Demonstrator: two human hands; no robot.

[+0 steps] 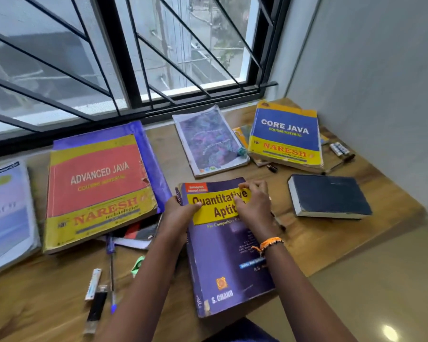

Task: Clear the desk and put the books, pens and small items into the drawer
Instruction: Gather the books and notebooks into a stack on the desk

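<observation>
A thick purple book titled Quantitative Aptitude point(223, 253) lies on the wooden desk point(314, 245), its near end past the front edge. My left hand point(179, 211) grips its spine side near the top, thumb on the cover. My right hand point(253, 202) holds the far right part of the cover, fingers curled over its top edge. Other books lie around: a red Advanced Java point(99, 191), a blue Core Java point(286, 137), a dark blue hardback point(329, 196), a thin purple-patterned book point(209, 141) and a pale book point(6, 213) at far left.
A blue pen point(112, 272), a white tube point(93, 283), a black lighter-like item point(96, 307) and a green scrap point(137, 265) lie at the front left. Batteries point(339, 148) and a dark pen point(341, 161) sit by the right wall. A barred window runs behind the desk.
</observation>
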